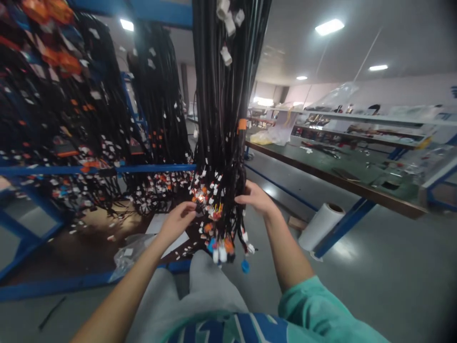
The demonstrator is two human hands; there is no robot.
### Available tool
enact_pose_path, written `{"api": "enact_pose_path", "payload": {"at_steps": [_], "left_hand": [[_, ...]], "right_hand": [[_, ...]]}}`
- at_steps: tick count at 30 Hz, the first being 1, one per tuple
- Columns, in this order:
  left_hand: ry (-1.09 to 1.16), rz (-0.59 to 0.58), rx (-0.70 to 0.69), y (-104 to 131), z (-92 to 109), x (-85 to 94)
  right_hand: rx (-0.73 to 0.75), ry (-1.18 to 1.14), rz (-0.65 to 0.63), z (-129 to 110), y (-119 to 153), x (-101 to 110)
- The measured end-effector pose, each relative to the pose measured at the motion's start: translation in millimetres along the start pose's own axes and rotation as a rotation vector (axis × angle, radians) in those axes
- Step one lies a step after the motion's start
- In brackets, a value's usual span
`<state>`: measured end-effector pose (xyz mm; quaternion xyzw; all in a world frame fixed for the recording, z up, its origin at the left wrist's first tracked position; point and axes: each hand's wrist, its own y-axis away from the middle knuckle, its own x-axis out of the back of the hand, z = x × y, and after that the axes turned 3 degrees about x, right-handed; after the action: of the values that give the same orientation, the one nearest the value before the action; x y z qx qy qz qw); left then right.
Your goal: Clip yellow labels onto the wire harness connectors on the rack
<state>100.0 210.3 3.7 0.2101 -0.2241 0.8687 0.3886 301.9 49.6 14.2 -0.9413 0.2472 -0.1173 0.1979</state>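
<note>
A thick hanging bundle of black wire harnesses [223, 105] fills the middle of the view. Small white, orange and blue connectors [221, 252] cluster on its loose lower ends. From the left, my left hand [180, 218] reaches into the connectors, fingertips bent together on a small dark part of a harness; what exactly is pinched is hard to see. My right hand [255, 197] is at the bundle's right side, its thumb across the front and the other fingers partly hidden behind the wires. Around the bundle's right strands sits an orange tag [242, 124].
More harness bundles [157, 95] hang on the left behind a blue rail [157, 168]. Beneath them, a brown shelf [39, 255] carries a clear plastic bag [130, 255] and paper. On the right stand a green-topped workbench [321, 164] and a white film roll [321, 226].
</note>
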Motion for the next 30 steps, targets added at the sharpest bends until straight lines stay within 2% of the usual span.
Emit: {"api": "enact_pose_path", "payload": {"at_steps": [2, 3, 6, 7, 9, 11, 14, 17, 20, 23, 27, 30], "left_hand": [[0.019, -0.007, -0.072, -3.4, 21.7, -9.0], [0.054, -0.055, -0.091, -5.0, 31.6, -15.9], [0.21, -0.348, -0.115, -7.0, 54.6, -38.9], [0.22, -0.383, -0.119, -6.2, 59.7, -44.8], [0.206, -0.377, -0.1, -2.7, 66.7, -50.5], [0.198, -0.353, -0.063, 2.1, 70.7, -47.6], [0.26, -0.402, -0.019, 8.7, 74.4, -32.8], [0.296, -0.367, 0.027, 12.6, 77.0, -13.0], [0.252, -0.299, 0.094, 14.2, 79.0, 11.6], [0.185, -0.268, 0.128, 15.1, 82.5, 39.9], [0.095, -0.279, 0.183, 16.2, 89.9, 68.8], [0.143, -0.288, 0.282, 17.2, 95.2, 82.2]], "right_hand": [[0.018, -0.106, 0.0, -6.3, 8.6, -1.4], [0.023, -0.125, 0.004, -8.5, 10.2, -3.7], [0.024, -0.141, -0.042, -16.0, 9.7, -13.6], [0.017, -0.107, -0.044, -19.9, 9.6, -17.0], [0.001, 0.079, 0.019, -30.8, 11.2, -23.1], [-0.018, 0.332, 0.084, -44.8, 14.8, -28.6], [-0.02, 0.556, 0.076, -65.0, 19.7, -35.8], [0.056, 0.549, -0.028, -74.5, 18.5, -39.0], [0.114, 0.418, -0.1, -71.4, 12.4, -38.7], [0.074, 0.237, -0.128, -62.9, 6.5, -42.9], [0.07, -0.122, -0.164, -54.3, 0.8, -64.6], [0.056, -0.329, -0.146, -51.7, -3.6, -81.5]]}}
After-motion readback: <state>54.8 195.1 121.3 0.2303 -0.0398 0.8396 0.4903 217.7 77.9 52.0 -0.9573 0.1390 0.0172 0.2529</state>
